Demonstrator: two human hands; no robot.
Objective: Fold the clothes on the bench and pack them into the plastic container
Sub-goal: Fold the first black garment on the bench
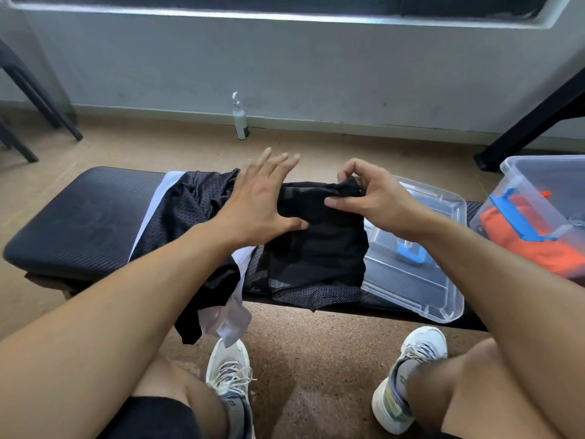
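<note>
A black bench (82,213) runs left to right across the floor, and the person sits on the near side of it with both arms reaching forward.

The right hand (367,198) pinches the far edge of black shorts (316,248) — thumb and curled fingers bunch the cloth and lift it slightly off the bench. The rest of the shorts lies spread toward the near edge, where a grey speckled hem hangs just over the side.

The left hand (262,198) is flat and wide open, fingers straight and spread; its thumb side rests on the left part of the shorts and it grips nothing.

Just left of the shorts, partly under the left forearm, lies a black mesh garment (186,204) with white trim, unfolded, one end drooping off the near edge toward a white shoe (231,369).

Right of the shorts, touching them, a clear lid (421,293) rests upturned on the bench with a blue clip on it. Farther right stands the clear container (538,185) — orange clothing (519,239) lies inside it, beside a blue latch.

On the floor by the far wall stands a small pump bottle (240,118).
</note>
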